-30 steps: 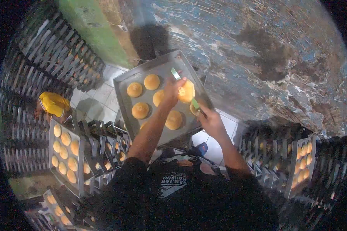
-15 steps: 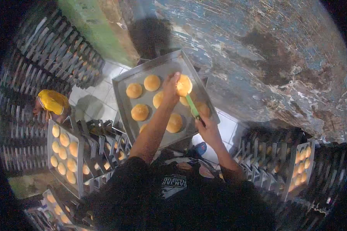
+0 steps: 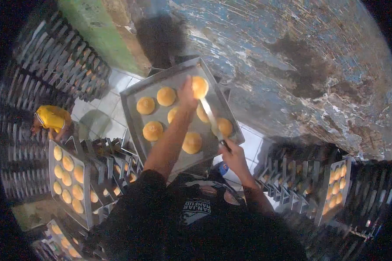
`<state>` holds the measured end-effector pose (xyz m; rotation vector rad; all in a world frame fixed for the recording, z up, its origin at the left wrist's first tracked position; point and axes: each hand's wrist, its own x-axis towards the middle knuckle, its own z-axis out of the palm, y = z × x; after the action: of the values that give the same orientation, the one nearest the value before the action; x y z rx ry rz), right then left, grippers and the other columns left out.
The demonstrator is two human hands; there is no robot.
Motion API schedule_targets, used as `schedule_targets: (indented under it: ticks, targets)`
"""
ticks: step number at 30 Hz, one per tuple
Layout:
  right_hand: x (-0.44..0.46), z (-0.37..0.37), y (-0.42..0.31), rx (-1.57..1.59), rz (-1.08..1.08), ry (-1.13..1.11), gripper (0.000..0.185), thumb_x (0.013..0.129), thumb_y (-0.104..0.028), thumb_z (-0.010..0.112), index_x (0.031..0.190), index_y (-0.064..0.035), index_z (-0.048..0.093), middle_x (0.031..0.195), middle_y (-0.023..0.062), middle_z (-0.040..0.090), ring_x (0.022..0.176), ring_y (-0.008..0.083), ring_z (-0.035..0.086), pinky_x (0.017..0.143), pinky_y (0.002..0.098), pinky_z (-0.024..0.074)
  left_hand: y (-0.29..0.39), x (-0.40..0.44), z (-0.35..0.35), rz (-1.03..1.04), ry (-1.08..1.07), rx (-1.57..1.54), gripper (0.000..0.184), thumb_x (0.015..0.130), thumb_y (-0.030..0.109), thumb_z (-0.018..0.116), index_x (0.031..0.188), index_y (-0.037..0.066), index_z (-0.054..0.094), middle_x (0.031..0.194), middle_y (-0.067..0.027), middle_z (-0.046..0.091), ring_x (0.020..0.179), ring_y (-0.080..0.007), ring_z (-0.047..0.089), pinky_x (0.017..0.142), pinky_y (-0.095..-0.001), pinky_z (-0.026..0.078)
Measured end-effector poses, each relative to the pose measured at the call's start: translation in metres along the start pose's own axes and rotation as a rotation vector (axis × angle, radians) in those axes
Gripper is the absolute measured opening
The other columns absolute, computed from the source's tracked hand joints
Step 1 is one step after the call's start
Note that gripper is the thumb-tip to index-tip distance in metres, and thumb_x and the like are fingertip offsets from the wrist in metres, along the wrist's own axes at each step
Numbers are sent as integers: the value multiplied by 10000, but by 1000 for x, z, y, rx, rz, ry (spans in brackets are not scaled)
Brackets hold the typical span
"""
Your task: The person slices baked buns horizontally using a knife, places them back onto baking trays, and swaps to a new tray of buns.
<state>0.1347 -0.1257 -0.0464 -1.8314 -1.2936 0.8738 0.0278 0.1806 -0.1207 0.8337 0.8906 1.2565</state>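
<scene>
A large metal baking tray (image 3: pixel 133 126) with round golden buns lies in front of me. Close to its far corner, my left hand (image 3: pixel 187 94) is closed on the side of one bun (image 3: pixel 200 88). My right hand (image 3: pixel 231 155), at the tray's near right edge, grips the dark handle of a knife (image 3: pixel 210 114) with a long, narrow, shiny blade. Its blade reaches up to the held bun's lower edge; whether the tip is inside the bun I cannot tell. Another bun (image 3: pixel 191 142) sits between my forearms, and my left arm partly covers others.
A stacked tray of buns (image 3: pixel 89 191) stands at my left, another bun tray (image 3: pixel 335 185) at my right. Dark racks (image 3: pixel 65 56) line the far left. A person in a yellow shirt (image 3: pixel 53 118) bends beside them. A peeling wall (image 3: pixel 292 65) rises beyond the tray.
The view has shifted slightly, so the tray appears a little further left. The knife blade looked green and now shines pale. My left hand stays on the same bun.
</scene>
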Motion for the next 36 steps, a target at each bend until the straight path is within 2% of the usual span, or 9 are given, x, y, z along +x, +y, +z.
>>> schedule_targets:
  ticks: [4, 7, 9, 15, 19, 24, 26, 30, 36]
  targets:
    - [-65, -29, 12, 110, 201, -15, 473, 1004, -189, 578, 1454, -53, 526, 808, 16, 638, 701, 104, 562, 652, 275, 473, 26, 26, -21, -50, 217, 113, 415, 1033, 316, 550, 1193, -57, 639, 1138, -182, 689, 1105, -303, 650, 974, -384, 491]
    - [-78, -35, 21, 95, 221, 11, 486, 997, -188, 579, 1461, -56, 521, 806, 9, 637, 697, 101, 559, 647, 263, 467, 36, 38, -71, 523, 223, 856, 415, 1018, 305, 546, 1216, -48, 639, 1219, -235, 661, 1173, -353, 617, 1029, -429, 455]
    - [-85, -33, 22, 125, 234, 19, 486, 995, -188, 579, 1459, -56, 523, 803, 10, 637, 700, 103, 564, 652, 266, 469, 71, 29, -96, 558, -39, 1488, 433, 961, 320, 605, 1227, -18, 649, 1238, -256, 649, 1171, -400, 610, 1028, -494, 448]
    - [-60, -21, -3, 221, 159, -34, 492, 1013, -124, 557, 1492, -46, 475, 792, 25, 626, 566, 60, 496, 476, 238, 415, 76, 17, -130, 104, -172, 1532, 625, 792, 423, 770, 1292, 76, 626, 1202, -255, 658, 1096, -425, 648, 946, -549, 489]
    - [-49, -17, -25, 293, 164, -67, 498, 1020, -123, 556, 1501, -42, 458, 790, 26, 619, 552, 55, 479, 462, 225, 412, 96, -38, -106, 312, -252, 1592, 753, 731, 385, 838, 1356, 78, 553, 1172, -262, 667, 1070, -433, 662, 901, -528, 523]
    - [-33, 5, -30, 251, 46, -34, 472, 1025, -106, 548, 1485, -28, 476, 792, 32, 623, 555, 59, 491, 457, 232, 415, 87, -51, -115, -51, -158, 524, 673, 815, 347, 831, 1334, 54, 519, 1220, -157, 660, 1080, -324, 668, 875, -442, 550]
    - [-25, 13, -39, 243, -247, 59, 467, 1023, -99, 555, 1482, -42, 488, 791, 27, 627, 562, 59, 503, 472, 228, 423, 92, -55, -112, -92, -167, 248, 604, 860, 348, 799, 1318, 62, 528, 1232, -126, 653, 1078, -307, 668, 875, -429, 555]
    - [-17, 17, -63, 391, -179, -5, 471, 1018, -115, 576, 1479, -56, 498, 801, 15, 627, 577, 55, 511, 496, 226, 431, 125, -92, -73, -273, -148, -531, 437, 955, 342, 714, 1274, 91, 553, 1224, -71, 657, 1051, -283, 675, 883, -407, 569]
    - [-29, 20, -68, 264, -141, 28, 480, 1016, -154, 598, 1480, -72, 506, 827, -3, 611, 613, 50, 524, 546, 228, 454, 110, -101, -43, -345, -64, -753, 431, 958, 415, 693, 1227, 90, 608, 1142, -68, 692, 1029, -227, 679, 949, -402, 553]
